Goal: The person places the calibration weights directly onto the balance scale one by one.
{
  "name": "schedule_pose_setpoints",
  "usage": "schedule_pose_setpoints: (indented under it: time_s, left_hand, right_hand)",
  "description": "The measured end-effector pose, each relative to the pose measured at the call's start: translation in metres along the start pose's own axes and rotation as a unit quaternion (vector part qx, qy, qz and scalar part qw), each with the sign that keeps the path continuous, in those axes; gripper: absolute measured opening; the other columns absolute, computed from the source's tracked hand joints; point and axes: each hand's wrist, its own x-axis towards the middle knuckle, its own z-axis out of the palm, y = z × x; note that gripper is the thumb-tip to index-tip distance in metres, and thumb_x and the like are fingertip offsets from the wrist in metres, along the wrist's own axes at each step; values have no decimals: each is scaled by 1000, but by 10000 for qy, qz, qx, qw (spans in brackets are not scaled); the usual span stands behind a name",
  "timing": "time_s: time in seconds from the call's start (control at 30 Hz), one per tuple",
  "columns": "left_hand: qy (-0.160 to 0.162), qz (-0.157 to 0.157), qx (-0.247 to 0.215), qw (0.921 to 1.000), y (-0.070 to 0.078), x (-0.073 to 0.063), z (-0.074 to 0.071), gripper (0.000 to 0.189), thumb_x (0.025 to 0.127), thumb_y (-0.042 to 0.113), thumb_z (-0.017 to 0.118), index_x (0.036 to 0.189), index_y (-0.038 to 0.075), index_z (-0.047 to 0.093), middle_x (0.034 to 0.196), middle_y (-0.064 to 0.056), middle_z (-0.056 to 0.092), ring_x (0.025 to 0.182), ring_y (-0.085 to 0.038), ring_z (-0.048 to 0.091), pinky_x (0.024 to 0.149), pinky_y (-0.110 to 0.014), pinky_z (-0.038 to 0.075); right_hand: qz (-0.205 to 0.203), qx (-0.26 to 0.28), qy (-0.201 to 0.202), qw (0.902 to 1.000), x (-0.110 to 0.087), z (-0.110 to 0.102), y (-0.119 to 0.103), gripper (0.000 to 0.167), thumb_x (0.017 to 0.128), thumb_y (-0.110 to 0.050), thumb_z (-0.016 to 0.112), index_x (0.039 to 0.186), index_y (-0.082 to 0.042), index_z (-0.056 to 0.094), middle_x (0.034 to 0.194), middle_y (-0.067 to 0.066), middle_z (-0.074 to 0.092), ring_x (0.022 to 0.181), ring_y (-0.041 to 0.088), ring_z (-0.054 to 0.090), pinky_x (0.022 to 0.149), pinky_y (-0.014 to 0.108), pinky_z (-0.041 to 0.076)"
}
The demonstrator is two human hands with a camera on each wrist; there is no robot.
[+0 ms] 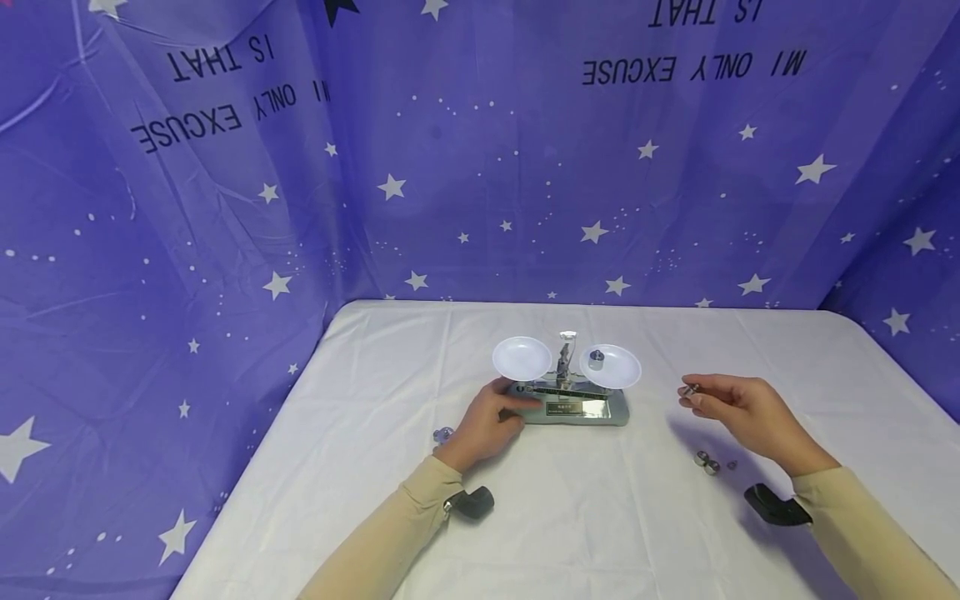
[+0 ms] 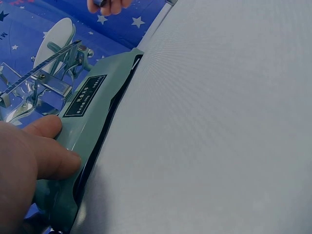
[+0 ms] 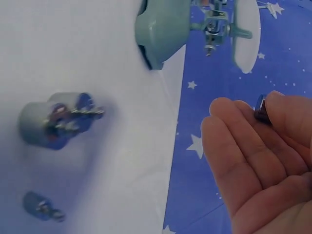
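Observation:
My left hand (image 1: 486, 425) holds the left end of a green balance scale (image 1: 618, 408), two of its digits lying on the base in the left wrist view. The scale's left pan (image 1: 521, 357) is bare, and a metal weight (image 1: 596, 360) stands on its right pan (image 1: 622, 371). Off to the right of the scale, my right hand (image 1: 750, 412) pinches a small metal weight (image 3: 262, 108) between thumb and fingers, raised above the table. In the right wrist view the other fingers are extended, and part of that weight is hidden by the thumb.
Two larger knobbed weights (image 1: 707, 462) and a smaller one (image 1: 732, 465) are on the white tablecloth (image 1: 585, 525) below my right hand. Small bluish translucent items (image 1: 443, 435) lie beside my left wrist. A purple star-printed curtain (image 1: 510, 167) surrounds the table's back and sides.

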Motion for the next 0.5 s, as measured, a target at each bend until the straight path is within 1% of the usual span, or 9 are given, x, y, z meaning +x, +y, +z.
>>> schedule_pose_setpoints:
  time_s: [0.13,0.2,0.37,0.43,0.5]
  left_hand:
    - [-29,-39,-23,10000,1,0,-1,36,78,-4,62,108,5,80,142,-22,61,137,-39,54,116,-50,43]
    - [-37,-49,-10,10000,0,0,-1,36,78,-4,62,108,5,80,142,-22,60,137,-40,54,116,-50,43]
    - [-52,-41,-14,10000,-1,0,0,36,78,-4,62,108,5,80,141,-22,61,136,-39,54,116,-50,43]
    - [-49,-28,-23,10000,-1,0,0,36,78,-4,62,108,5,80,141,-22,61,136,-39,55,115,-50,44]
    - [-42,-9,-24,10000,-2,0,-1,36,78,-4,61,108,5,80,140,-22,62,136,-39,55,115,-50,44]
  right_hand:
    - [-11,-74,-45,10000,5,-1,-8,35,99,-3,61,130,15,60,110,26,75,90,-10,69,75,14,59]
    - [-60,-31,-64,10000,8,-2,-12,35,99,-2,60,129,15,60,110,28,74,90,-9,70,75,14,59]
    - [-252,99,-157,9995,15,-3,-20,33,98,0,61,127,16,61,107,19,77,92,-7,71,77,17,60]
    - [-337,77,-214,9992,18,-3,-24,33,98,0,60,127,16,61,108,20,77,92,-8,70,77,17,61]
    - [-388,37,-272,9989,21,-4,-28,33,98,0,60,127,16,61,109,24,76,92,-8,70,77,16,60]
